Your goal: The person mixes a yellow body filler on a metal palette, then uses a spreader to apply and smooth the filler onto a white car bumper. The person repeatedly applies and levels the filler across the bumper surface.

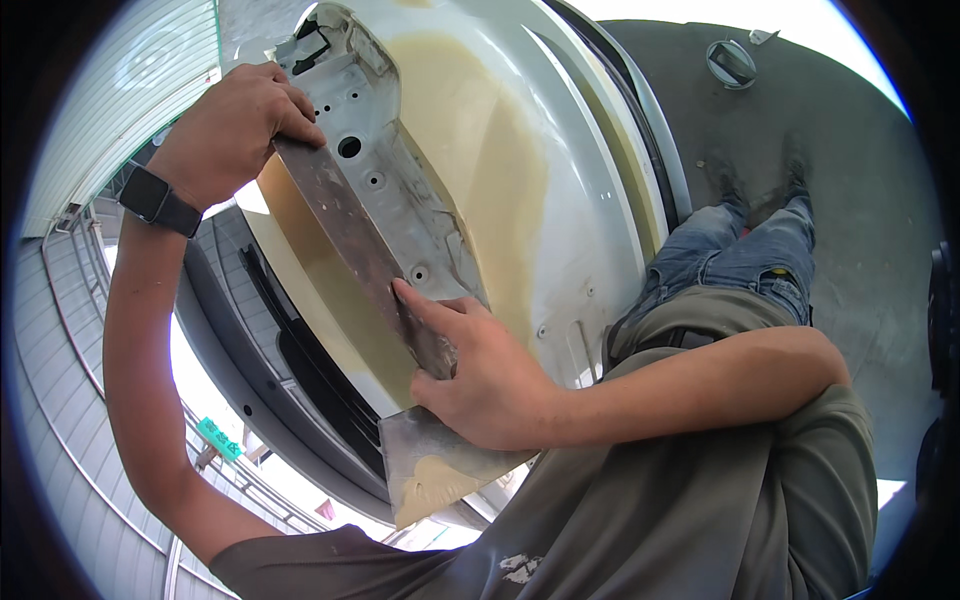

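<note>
My left hand (232, 135), with a watch on the wrist, grips the far end of a long, flat, brownish blade (345, 225). The near end is between the thumb and index finger of my right hand (487, 375). The blade lies along the edge of a recess (375, 157) with several holes in a pale car body panel (585, 247). Smooth beige filler (502, 150) covers part of that panel, and more shows beside the blade. Below my right hand sits a grey metal plate (427, 450) carrying beige putty (435, 484); how it is held is hidden.
A wiper arm (277, 307) lies along the dark car window at left. On the grey ground (840, 225) rests a round tin (731, 66) with a dark thing in it. A corrugated wall (135, 97) rises behind. My jeans-clad legs (720, 240) stand close to the car.
</note>
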Tool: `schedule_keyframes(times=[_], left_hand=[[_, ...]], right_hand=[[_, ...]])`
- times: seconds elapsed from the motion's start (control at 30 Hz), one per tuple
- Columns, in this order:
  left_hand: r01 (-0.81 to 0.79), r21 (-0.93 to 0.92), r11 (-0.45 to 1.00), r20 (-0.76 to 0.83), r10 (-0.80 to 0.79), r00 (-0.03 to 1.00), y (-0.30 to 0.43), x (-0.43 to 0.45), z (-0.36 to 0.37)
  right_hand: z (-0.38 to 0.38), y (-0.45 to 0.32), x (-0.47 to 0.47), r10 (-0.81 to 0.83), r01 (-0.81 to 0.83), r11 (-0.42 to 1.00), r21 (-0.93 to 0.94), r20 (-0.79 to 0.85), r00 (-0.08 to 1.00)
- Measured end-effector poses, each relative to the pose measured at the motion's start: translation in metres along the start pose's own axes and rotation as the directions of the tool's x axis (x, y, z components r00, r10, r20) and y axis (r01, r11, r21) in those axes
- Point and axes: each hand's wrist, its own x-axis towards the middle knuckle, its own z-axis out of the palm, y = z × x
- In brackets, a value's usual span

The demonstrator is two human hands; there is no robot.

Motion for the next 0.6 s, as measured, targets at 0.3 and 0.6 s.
schedule_keyframes(times=[0.3,0.6], left_hand=[[-0.031,0.001,1.000,0.080,0.031,0.996,-0.002,0.004,0.010],[-0.024,-0.030,0.999,0.040,0.025,0.999,-0.011,-0.011,0.000]], right_hand=[[-0.003,-0.002,0.006,0.107,-0.109,0.994,0.020,0.057,0.993],[0.005,-0.013,0.001,0.077,-0.081,0.996,0.043,0.084,0.993]])
